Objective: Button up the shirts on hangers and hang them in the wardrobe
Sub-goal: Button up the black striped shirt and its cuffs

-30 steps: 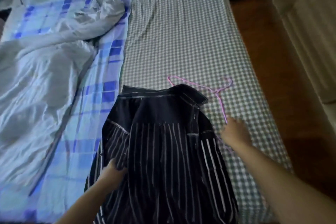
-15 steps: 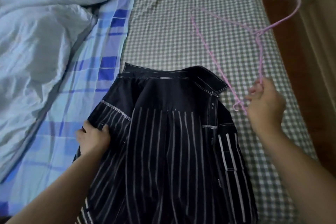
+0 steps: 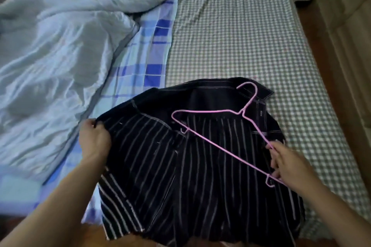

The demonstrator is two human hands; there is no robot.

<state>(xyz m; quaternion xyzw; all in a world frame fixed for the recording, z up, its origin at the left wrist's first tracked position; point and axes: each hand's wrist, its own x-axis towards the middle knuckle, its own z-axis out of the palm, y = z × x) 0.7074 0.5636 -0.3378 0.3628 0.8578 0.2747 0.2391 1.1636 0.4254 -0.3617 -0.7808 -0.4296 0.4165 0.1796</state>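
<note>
The dark striped shirt (image 3: 192, 166) lies spread on the bed (image 3: 241, 36) in the lower centre of the frame, soft and limp, likely to sag and slide unless held by a seam or the collar. The left hand (image 3: 94, 140) pinches its left shoulder edge. The right hand (image 3: 289, 166) grips the thin pink hanger (image 3: 218, 124), light and probably springy, above the cloth. No writing or labels are readable.

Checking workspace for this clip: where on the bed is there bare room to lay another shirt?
The green checked sheet lies bare beyond the striped shirt, between the blue plaid sheet and the bed's right edge. The left is crowded by the crumpled pale duvet. Near the person, the shirt, pink hanger, left hand and right hand fill it.
</note>
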